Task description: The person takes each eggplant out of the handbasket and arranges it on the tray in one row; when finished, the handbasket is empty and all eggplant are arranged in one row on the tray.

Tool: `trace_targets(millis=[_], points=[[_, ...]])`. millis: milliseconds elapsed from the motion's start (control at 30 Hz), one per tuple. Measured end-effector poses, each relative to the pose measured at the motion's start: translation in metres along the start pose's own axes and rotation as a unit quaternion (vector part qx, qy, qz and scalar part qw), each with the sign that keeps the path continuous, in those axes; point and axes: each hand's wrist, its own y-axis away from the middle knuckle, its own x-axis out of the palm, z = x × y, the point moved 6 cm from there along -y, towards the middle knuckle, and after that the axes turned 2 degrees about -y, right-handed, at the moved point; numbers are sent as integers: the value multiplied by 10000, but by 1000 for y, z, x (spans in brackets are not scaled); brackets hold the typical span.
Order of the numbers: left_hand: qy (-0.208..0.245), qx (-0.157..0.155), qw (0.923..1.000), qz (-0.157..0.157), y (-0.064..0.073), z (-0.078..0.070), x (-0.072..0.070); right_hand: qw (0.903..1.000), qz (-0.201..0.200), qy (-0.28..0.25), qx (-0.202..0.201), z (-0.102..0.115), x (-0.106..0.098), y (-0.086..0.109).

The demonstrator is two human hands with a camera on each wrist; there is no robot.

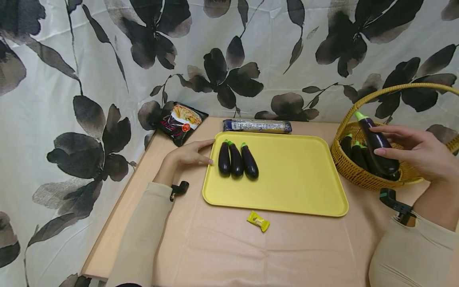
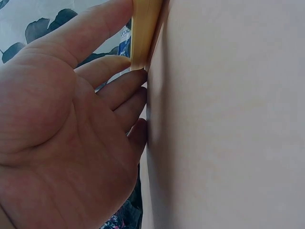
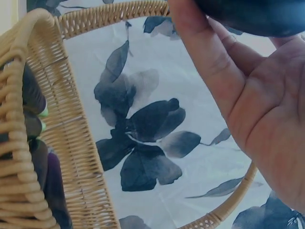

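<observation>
My right hand [image 1: 417, 147] pinches a dark purple eggplant [image 1: 376, 137] with a green tip between thumb and fingers, over the wicker basket [image 1: 362, 181]. In the right wrist view that eggplant [image 3: 257, 16] shows at the top edge, above the palm. More eggplants [image 1: 353, 153] lie inside the basket. My left hand [image 1: 188, 153] touches the left rim of the yellow tray [image 1: 294, 175], fingers relaxed; the left wrist view has its thumb and forefinger at the tray's edge [image 2: 145, 33]. Three eggplants [image 1: 236, 160] lie side by side on the tray's left part.
A small yellow wrapped packet [image 1: 258, 221] lies in front of the tray. Behind the tray is a long blue and silver package [image 1: 257, 126], and a black food packet [image 1: 181, 122] sits at the back left corner. The basket's tall handle [image 1: 394, 86] arches above it.
</observation>
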Motion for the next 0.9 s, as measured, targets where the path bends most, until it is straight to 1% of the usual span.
trace_targets(millis=[167, 367, 533, 700, 900], points=[[7, 34, 10000, -4, 0, -1, 0, 9997, 154, 120, -113, 10, 2, -1], [1, 7, 10000, 16, 0, -1, 0, 9980, 570, -93, -253, 28, 16, -9], [-4, -9, 10000, 31, 0, -1, 0, 9954, 831, -157, -449, 48, 37, -17], [-44, 25, 10000, 27, 0, -1, 0, 9909, 1091, -409, -676, 66, 61, -27], [-2, 8, 10000, 36, 1, -1, 0, 9859, 1239, -660, -909, 83, 90, -40]])
